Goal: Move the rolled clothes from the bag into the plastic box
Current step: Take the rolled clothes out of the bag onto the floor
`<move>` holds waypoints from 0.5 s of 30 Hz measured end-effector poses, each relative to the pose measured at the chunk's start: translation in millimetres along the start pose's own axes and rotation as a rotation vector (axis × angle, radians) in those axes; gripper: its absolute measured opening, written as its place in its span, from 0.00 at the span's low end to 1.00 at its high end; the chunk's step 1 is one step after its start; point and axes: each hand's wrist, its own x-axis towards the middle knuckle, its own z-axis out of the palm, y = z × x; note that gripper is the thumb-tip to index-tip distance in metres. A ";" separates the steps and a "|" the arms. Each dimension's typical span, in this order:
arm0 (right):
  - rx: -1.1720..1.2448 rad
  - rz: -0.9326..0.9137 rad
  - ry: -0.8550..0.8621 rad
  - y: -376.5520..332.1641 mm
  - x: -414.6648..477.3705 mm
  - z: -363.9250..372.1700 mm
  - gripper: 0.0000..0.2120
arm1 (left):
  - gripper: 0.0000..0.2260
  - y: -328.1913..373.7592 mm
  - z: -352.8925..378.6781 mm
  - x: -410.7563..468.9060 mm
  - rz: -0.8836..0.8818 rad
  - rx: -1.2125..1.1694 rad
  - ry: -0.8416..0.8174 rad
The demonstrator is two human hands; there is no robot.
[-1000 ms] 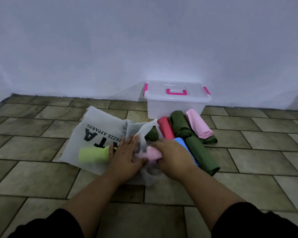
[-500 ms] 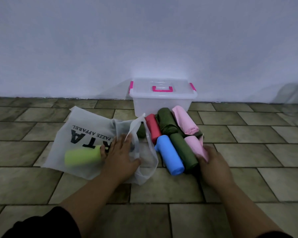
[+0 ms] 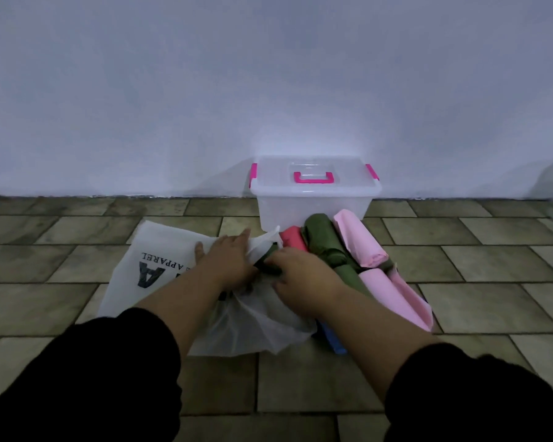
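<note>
From the head view, our left hand (image 3: 227,260) lies flat, fingers spread, pinning the white bag (image 3: 160,263) to the floor. Our right hand (image 3: 304,279) curls over a dark green roll (image 3: 265,261) at the bag's mouth — its long axis slants toward the closed plastic box (image 3: 313,199) by the wall.

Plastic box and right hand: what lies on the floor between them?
In the head view, rolled clothes fill the stretch between the plastic box and the right hand: a red roll and a dark green roll, lying side by side.
</note>
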 end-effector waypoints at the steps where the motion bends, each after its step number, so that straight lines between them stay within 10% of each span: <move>1: -0.030 -0.001 -0.050 -0.3 9.0 6.8 0.17 | 0.41 -3.6 0.9 -0.6 0.016 0.000 0.013; 15: -0.101 0.193 -0.039 17.6 45.2 42.3 0.25 | 0.40 -29.2 23.3 -24.4 0.109 -0.041 0.043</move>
